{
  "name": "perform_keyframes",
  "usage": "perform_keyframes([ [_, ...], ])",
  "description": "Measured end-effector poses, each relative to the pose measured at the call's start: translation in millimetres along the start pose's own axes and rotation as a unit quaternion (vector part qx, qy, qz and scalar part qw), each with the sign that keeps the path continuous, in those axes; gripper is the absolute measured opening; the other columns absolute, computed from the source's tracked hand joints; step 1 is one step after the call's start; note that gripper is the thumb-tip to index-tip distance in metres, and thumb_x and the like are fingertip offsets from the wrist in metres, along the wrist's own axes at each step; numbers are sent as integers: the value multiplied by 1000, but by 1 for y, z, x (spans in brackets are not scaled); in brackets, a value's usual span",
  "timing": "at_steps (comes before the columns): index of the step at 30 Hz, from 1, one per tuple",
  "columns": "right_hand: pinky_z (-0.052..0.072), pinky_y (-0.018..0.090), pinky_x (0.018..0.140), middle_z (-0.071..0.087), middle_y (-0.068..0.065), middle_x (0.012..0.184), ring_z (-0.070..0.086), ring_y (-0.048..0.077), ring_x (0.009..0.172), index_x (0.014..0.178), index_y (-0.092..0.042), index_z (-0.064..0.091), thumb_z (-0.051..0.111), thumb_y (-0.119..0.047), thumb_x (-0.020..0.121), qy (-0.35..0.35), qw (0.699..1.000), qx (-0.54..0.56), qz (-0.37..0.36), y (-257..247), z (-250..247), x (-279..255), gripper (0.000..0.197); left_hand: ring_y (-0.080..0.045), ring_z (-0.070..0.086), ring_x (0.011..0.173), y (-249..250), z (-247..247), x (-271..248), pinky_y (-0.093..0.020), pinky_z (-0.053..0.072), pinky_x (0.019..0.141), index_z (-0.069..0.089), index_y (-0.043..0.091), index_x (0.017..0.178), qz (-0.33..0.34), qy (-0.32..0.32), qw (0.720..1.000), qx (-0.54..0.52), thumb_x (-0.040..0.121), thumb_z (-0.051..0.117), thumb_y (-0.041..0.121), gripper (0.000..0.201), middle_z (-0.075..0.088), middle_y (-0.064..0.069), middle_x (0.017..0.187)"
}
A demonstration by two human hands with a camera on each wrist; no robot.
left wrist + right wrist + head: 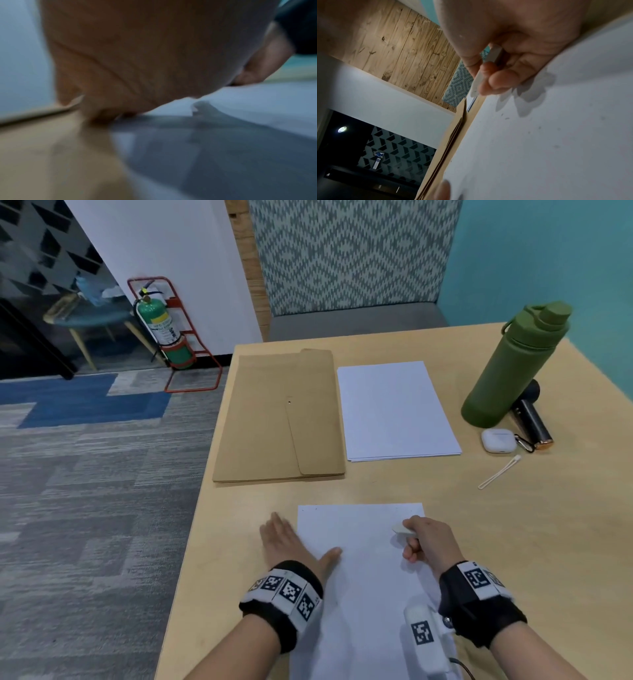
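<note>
On the floor at the far left, off the table, a green fire extinguisher [161, 330] stands in a red frame. The light wooden table [513, 542] fills the right half of the head view. At its far left lies a flat brown envelope [274, 419] with its flap closed. Just to the right of it is a stack of white paper [394, 409].

Near the person, the left hand [291, 542] lies palm down with its fingers straight. The fingers rest on the bare table just left of the sheet of paper [363, 594], and the spread thumb presses on the sheet's left edge. The left wrist view is blurred, but it shows the palm low over the line where table and sheet meet.

The sheet lies flat in front of the person, near the table's near edge, and bears a few faint specks. Over its far right corner, the right hand [430, 539] is curled, thumb and fingers pinching a small white eraser [402, 529]. The eraser's tip points down and left toward the paper. The right wrist view shows it held between the thumb and fingertips just above the sheet, but I cannot tell whether it touches.

At the far right stands a tall green bottle [510, 368] with its cap on. A black cylinder [531, 419] lies against its base. A white earbud case [498, 440] sits just in front of both, and a white loop strap [500, 472] lies nearer still.
</note>
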State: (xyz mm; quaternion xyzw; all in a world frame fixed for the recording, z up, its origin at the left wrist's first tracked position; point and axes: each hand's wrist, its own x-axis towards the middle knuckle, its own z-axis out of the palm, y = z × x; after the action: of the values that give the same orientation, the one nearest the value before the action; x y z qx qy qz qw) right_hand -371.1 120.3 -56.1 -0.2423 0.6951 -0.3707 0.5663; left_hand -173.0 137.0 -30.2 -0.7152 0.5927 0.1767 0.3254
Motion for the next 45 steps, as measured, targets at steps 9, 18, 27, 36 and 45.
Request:
perform_keyframes([
  [9, 32, 30, 45, 40, 7, 40, 42, 20, 31, 61, -7, 47, 49, -4, 86, 2, 1000, -7, 5, -3, 0, -1, 25, -18, -20, 144, 35, 2, 13, -45, -15, 113, -21, 16, 147, 230, 7, 970, -75, 52, -33, 83, 117, -28, -1, 154],
  [18, 31, 27, 45, 39, 7, 41, 42, 17, 28, 69, -4, 53, 48, -5, 87, 13, 1000, -8, 9, -2, 2, -1, 19, -22, -20, 144, 25, -13, 18, -46, -11, 114, -22, 15, 146, 270, 27, 960, -69, 40, -40, 80, 126, -36, 4, 145],
  [27, 31, 28, 45, 41, 9, 45, 42, 16, 28, 71, -4, 54, 48, -6, 86, 21, 1000, 13, 8, -3, 4, -5, 17, -28, -22, 143, -21, 4, 13, -50, -13, 112, -30, 7, 138, 98, 52, 993, -36, 72, -17, 77, 97, -37, -8, 146],
  [36, 30, 28, 45, 43, 8, 43, 42, 20, 34, 73, -5, 57, 50, -8, 85, 31, 999, 26, -2, 5, 4, -1, 15, -17, -35, 136, -8, 64, -30, -43, -23, 109, -54, 24, 117, 285, 9, 958, -10, 51, -32, 78, 88, -56, 4, 126],
  [45, 29, 22, 40, 43, 13, 56, 42, 16, 28, 72, -6, 55, 50, -9, 85, 25, 999, 25, 0, 8, 3, 4, 15, -22, -28, 140, -25, 48, -22, -46, -23, 109, -34, 24, 133, 317, 21, 948, 2, 45, -42, 75, 102, -47, 6, 134],
])
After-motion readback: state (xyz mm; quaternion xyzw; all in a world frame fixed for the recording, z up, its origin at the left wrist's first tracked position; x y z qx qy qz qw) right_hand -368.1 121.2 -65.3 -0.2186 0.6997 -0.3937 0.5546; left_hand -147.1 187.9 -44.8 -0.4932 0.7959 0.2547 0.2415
